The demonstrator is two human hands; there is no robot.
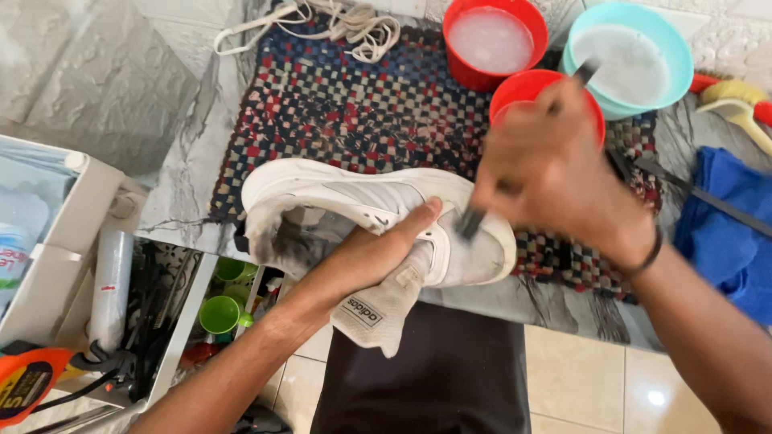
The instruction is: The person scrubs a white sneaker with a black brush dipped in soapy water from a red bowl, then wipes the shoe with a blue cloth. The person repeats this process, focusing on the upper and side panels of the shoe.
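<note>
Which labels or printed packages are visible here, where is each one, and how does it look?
Grey tongue label: on the white sneaker, below the left hand; rectangular, dark print.
Orange tool label: bottom left corner; rounded, orange with a dark panel.
Plastic package: left edge, in the white bin; pale, blue and red print.
No screens or signs.
</note>
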